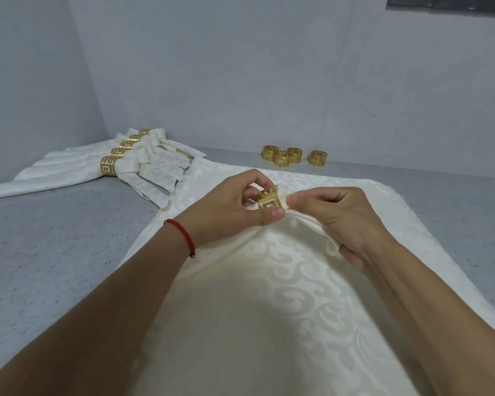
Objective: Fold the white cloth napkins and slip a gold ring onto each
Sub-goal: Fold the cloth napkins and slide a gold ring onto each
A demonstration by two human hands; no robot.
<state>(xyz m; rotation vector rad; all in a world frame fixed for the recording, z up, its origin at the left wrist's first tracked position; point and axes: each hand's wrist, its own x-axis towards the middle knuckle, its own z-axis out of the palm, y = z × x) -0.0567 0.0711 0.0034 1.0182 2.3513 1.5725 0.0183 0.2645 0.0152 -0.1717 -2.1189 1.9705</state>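
Observation:
A white patterned cloth napkin [269,281] lies spread over the table in front of me, gathered to a peak at its middle. My left hand [226,207] pinches a gold ring [269,200] between thumb and fingers. A tip of the napkin pokes through the ring. My right hand [340,221] pinches that gathered cloth just to the right of the ring. Several folded napkins with gold rings on them [109,165] lie in a row at the back left.
Several loose gold rings [290,157] stand at the back of the grey speckled table [55,238], close to the wall. The walls meet in a corner at the back left. My left wrist wears a red string.

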